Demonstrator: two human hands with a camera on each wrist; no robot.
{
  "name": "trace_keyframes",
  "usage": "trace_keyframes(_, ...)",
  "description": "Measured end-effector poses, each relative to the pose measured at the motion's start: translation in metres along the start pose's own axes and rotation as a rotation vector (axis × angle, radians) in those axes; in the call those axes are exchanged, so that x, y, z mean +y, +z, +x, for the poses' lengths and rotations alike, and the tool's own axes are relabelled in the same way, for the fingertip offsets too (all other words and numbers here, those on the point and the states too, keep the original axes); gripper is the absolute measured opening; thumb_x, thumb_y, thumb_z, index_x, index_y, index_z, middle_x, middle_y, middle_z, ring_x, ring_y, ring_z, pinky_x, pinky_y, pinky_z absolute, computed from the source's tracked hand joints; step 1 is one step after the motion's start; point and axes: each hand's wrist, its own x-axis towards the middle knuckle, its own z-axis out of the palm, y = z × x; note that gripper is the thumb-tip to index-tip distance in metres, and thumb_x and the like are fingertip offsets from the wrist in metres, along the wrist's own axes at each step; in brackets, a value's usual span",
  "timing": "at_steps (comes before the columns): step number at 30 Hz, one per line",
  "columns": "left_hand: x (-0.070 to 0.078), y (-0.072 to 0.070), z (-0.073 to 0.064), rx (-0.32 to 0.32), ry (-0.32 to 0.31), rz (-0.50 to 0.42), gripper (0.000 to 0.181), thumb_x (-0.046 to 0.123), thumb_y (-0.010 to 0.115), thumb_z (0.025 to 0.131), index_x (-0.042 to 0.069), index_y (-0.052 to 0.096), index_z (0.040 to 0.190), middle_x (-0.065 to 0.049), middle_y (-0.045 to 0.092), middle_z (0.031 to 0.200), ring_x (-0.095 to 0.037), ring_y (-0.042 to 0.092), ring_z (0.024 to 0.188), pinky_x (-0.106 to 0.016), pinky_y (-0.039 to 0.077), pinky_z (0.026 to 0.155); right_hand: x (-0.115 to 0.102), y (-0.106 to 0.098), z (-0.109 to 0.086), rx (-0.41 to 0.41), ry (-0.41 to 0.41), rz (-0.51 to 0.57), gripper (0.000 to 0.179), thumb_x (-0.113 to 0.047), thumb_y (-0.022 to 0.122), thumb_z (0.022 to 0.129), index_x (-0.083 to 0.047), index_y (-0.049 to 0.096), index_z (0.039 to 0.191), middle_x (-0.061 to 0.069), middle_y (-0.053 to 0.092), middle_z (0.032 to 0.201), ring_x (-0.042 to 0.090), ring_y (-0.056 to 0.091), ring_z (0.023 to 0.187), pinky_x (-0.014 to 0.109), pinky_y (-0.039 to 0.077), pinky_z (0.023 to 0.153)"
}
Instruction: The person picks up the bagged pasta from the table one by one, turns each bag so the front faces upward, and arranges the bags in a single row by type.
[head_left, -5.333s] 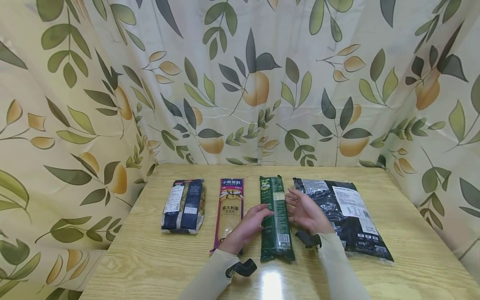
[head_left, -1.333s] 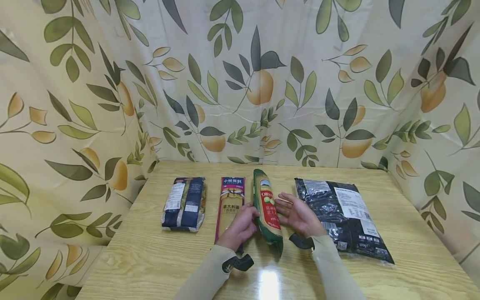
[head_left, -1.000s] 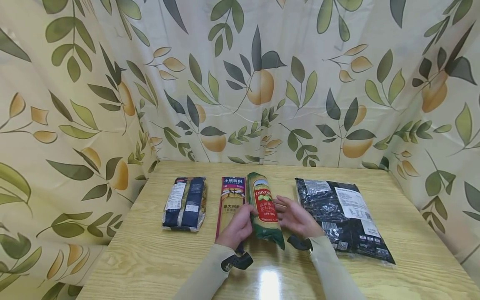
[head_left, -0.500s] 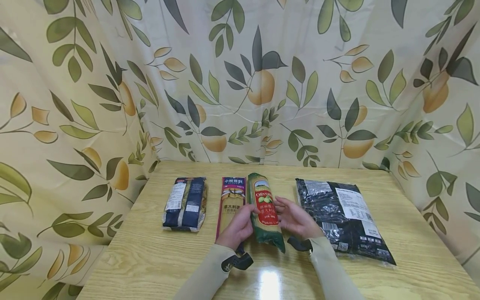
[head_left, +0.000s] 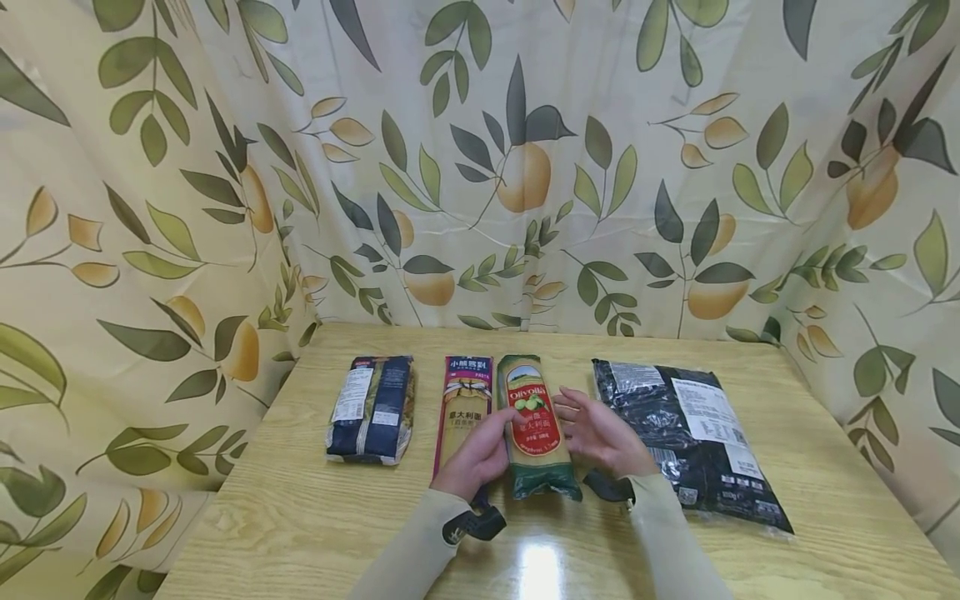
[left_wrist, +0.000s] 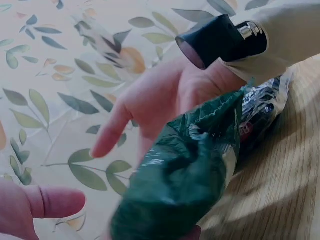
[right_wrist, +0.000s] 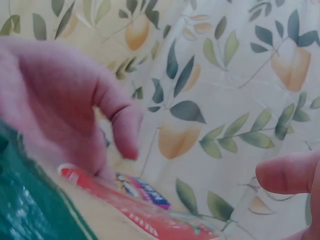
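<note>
A green spaghetti pack [head_left: 534,421] with a red oval label lies face up between my two hands in the head view. On its left side, my left hand [head_left: 480,454] has its thumb over the edge; in the left wrist view a fingertip [left_wrist: 195,233] shows beneath the pack while the thumb [left_wrist: 60,201] stands apart. My right hand [head_left: 600,432] is at the right side with loosely spread fingers; its thumb [right_wrist: 287,173] is away from the plastic in the right wrist view. The pack hides some fingers of both hands.
A purple-edged pasta pack [head_left: 462,417] lies just left of the spaghetti, partly under my left hand. Farther left is a dark blue pasta bag [head_left: 371,408]. A large black bag [head_left: 686,437] with white labels lies right. A patterned curtain [head_left: 480,167] borders the wooden table [head_left: 300,533].
The spaghetti pack has turned over from its green back to its red-labelled front. It has rolled left and settled flatter, beside the purple-edged pack. My right hand has shifted slightly right.
</note>
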Motion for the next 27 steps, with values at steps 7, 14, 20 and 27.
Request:
trace_keyframes(7, 0.000, -0.002, -0.001, -0.018, -0.023, 0.079, 0.066, 0.015, 0.054, 0.094, 0.001, 0.035, 0.155, -0.021, 0.050, 0.150, -0.034, 0.055, 0.134, -0.057, 0.047, 0.111, -0.010, 0.001, -0.008, 0.026, -0.020, -0.056, 0.079, -0.043, 0.031, 0.111, 0.002, -0.009, 0.163, 0.029, 0.000, 0.172, 0.051, 0.013, 0.157, 0.058, 0.030, 0.125)
trace_keyframes(14, 0.006, -0.004, -0.006, 0.003, -0.019, 0.148, 0.065, 0.019, 0.056, 0.092, 0.003, 0.040, 0.153, -0.020, 0.047, 0.148, -0.029, 0.054, 0.123, -0.043, 0.049, 0.096, -0.012, 0.004, -0.009, 0.028, -0.039, -0.094, 0.079, -0.043, 0.031, 0.112, 0.003, -0.007, 0.163, 0.030, 0.000, 0.171, 0.053, 0.011, 0.157, 0.063, 0.024, 0.125)
trace_keyframes(20, 0.010, -0.003, -0.007, 0.013, -0.003, 0.175, 0.065, 0.021, 0.056, 0.092, 0.004, 0.040, 0.153, -0.019, 0.045, 0.149, -0.027, 0.052, 0.124, -0.039, 0.050, 0.095, -0.009, 0.004, -0.008, 0.052, -0.031, -0.092, 0.079, -0.043, 0.033, 0.111, 0.004, -0.003, 0.163, 0.031, 0.003, 0.170, 0.052, 0.016, 0.156, 0.055, 0.042, 0.118)
trace_keyframes(27, 0.010, -0.004, -0.007, 0.014, 0.005, 0.206, 0.065, 0.022, 0.057, 0.093, 0.003, 0.040, 0.153, -0.019, 0.047, 0.150, -0.028, 0.052, 0.125, -0.043, 0.048, 0.101, -0.004, 0.004, -0.005, 0.056, -0.032, -0.120, 0.074, -0.044, 0.034, 0.111, 0.002, 0.008, 0.163, 0.031, 0.014, 0.168, 0.037, 0.047, 0.139, 0.037, 0.057, 0.097)
